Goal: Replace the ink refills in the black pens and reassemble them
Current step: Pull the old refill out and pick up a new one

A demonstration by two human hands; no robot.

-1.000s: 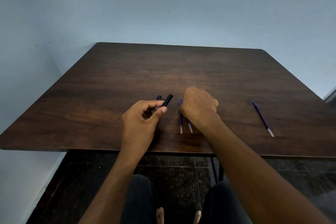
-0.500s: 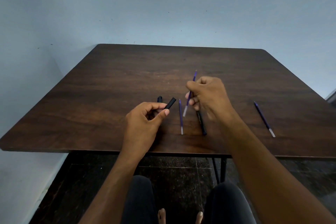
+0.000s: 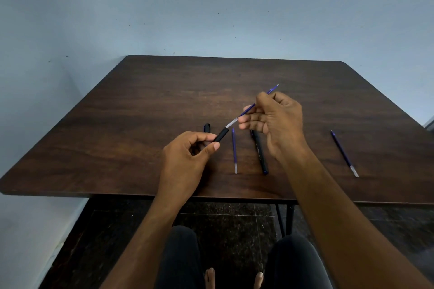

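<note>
In the head view, a black pen barrel [image 3: 221, 135] is gripped by the left hand [image 3: 187, 157] above the worktop [image 3: 141, 124] while a blue refill [image 3: 249, 110] (clear end at the barrel mouth) is pinched by the right hand [image 3: 274, 122], so the thin refill could be bent if pushed off-axis.

Black pen barrel [image 3: 221, 135]; purple refill [image 3: 249, 110]; dark-brown woodgrain table [image 3: 141, 124].

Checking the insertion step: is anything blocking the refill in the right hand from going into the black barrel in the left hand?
Nothing visible does. The refill, pinched by the right hand, has its clear end right at the open mouth of the black barrel gripped by the left hand.
</note>
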